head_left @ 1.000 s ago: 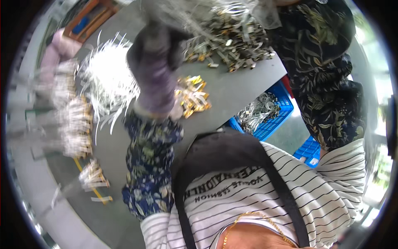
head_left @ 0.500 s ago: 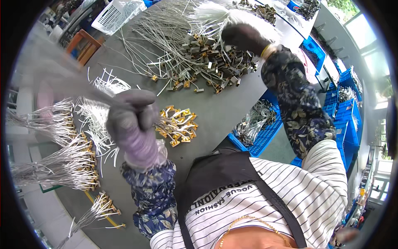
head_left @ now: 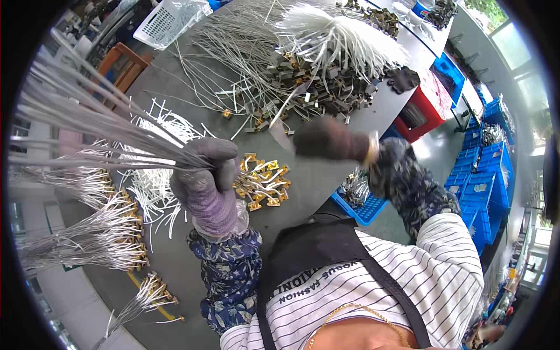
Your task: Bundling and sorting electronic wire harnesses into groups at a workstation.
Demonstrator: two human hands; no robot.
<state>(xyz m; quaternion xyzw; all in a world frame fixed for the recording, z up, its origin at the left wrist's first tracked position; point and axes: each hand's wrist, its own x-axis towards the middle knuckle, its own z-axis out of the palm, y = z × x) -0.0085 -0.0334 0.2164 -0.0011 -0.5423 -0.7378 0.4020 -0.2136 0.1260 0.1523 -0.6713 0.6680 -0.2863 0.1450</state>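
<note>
The left hand [head_left: 204, 182] grips grey wires [head_left: 177, 151]; the right hand [head_left: 328, 139] blurs, its hold unclear. A sleeve [head_left: 405, 181] partly hides a blue basket [head_left: 372, 214] near a red box [head_left: 424, 114].

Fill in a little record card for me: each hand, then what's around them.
Left hand: gloved, closed around grey wires
Right hand: gloved, blurred; grip unclear
Near right hand: pale strip; whether held, unclear
Surface: grey table
Far side: white bundle, heap of metal-ended wires
Right side: red box, blue basket
</note>
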